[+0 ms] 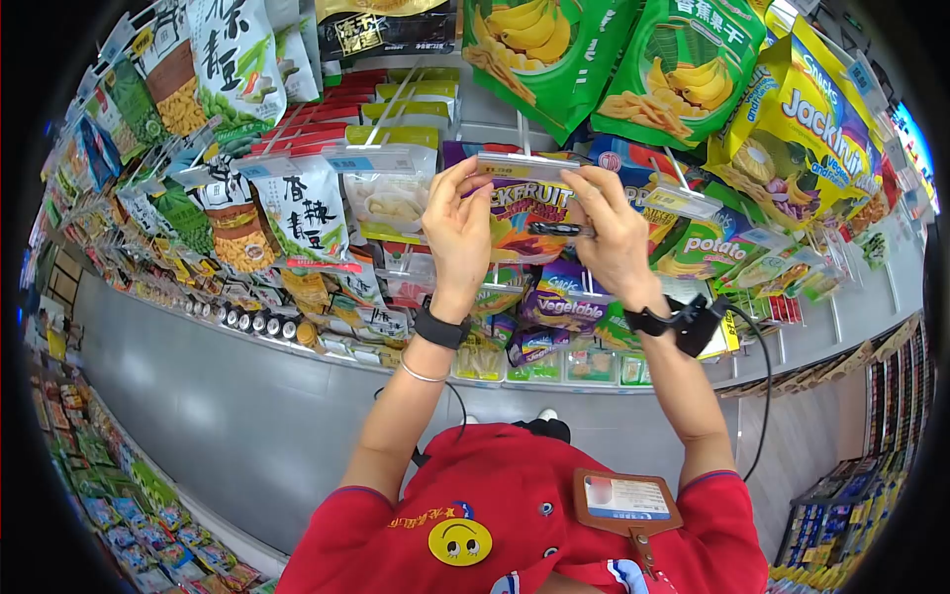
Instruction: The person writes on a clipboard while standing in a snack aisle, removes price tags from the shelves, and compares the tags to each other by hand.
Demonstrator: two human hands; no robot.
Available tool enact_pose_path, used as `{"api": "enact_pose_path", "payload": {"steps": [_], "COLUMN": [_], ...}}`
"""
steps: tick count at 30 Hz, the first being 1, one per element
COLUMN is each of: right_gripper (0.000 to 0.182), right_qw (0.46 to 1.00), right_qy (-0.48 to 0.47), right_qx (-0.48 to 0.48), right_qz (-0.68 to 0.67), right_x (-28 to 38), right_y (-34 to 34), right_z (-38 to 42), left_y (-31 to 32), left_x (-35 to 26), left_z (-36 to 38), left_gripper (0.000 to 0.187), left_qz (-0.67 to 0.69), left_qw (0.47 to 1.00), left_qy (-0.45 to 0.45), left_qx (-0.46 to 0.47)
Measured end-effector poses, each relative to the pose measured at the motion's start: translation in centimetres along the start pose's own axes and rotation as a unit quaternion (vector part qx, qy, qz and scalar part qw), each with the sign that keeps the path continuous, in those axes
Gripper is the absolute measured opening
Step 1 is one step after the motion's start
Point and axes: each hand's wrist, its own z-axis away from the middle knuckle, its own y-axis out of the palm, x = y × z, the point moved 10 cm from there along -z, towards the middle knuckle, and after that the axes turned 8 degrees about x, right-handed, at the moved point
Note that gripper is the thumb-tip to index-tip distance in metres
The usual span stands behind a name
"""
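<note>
Both my hands are raised at a price tag holder (524, 168), a clear strip at the end of a display hook. The fingers of my left hand (458, 233) are closed on its left end. My right hand (614, 233) has its fingertips at the right end, and a slim black pen-like object (554, 229) sticks out from its curled fingers. I cannot make out its exact kind. Just behind the tag hangs a purple and orange jackfruit snack bag (524, 203), partly covered by my hands.
Green banana chip bags (683, 79) hang above, with a yellow jackfruit bag (807, 124) to the right. White bean snack bags (302, 213) hang to the left. A purple vegetable snack bag (566, 305) is below. A black cable (767, 376) trails from a device on my right wrist.
</note>
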Motion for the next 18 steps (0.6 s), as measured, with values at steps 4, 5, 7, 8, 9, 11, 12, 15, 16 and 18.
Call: {"api": "enact_pose_path", "payload": {"steps": [4,5,7,8,9,11,12,15,16,18], "right_gripper": [0.045,0.047,0.049,0.049,0.050,0.048,0.046,0.038,0.037,0.039], "right_qw": [0.999,0.998,0.997,0.997,0.997,0.997,0.997,0.996,0.995,0.995], "right_qy": [0.038,0.042,0.045,0.048,0.051,0.052,0.061,0.081,0.092,0.087], "right_qx": [-0.022,-0.041,-0.058,-0.054,-0.051,-0.054,-0.047,-0.008,0.003,-0.005], "right_qz": [-0.022,-0.020,-0.020,-0.007,0.007,0.011,0.000,0.032,0.031,-0.046], "right_x": [-0.3,-0.2,-0.1,-0.2,-0.3,-0.1,-0.3,-1.1,-1.0,-0.6], "right_y": [1.4,1.1,0.9,0.9,1.0,0.9,1.2,2.8,3.0,2.7], "right_z": [0.4,0.5,0.7,0.6,0.5,0.5,0.7,1.5,1.9,2.6], "left_y": [-0.3,-0.3,-0.5,-0.4,-0.4,-0.6,-0.7,-0.8,-0.6,-0.2], "left_x": [-0.2,-0.2,-0.2,-0.2,-0.3,0.0,0.3,1.1,0.7,-0.4], "left_z": [0.3,0.3,0.4,0.4,0.3,0.2,0.2,-0.1,-0.2,-0.2], "left_gripper": [0.030,0.029,0.027,0.025,0.023,0.021,0.020,0.017,0.017,0.025], "left_qz": [0.005,-0.003,-0.013,-0.008,-0.002,0.009,0.021,-0.014,-0.010,-0.011], "left_qw": [1.000,1.000,1.000,1.000,1.000,1.000,1.000,1.000,0.999,1.000], "left_qy": [0.012,0.017,0.020,0.019,0.018,0.013,0.008,-0.016,-0.024,-0.018], "left_qx": [-0.008,-0.004,-0.002,0.002,0.006,0.004,0.004,0.019,0.024,0.018]}}
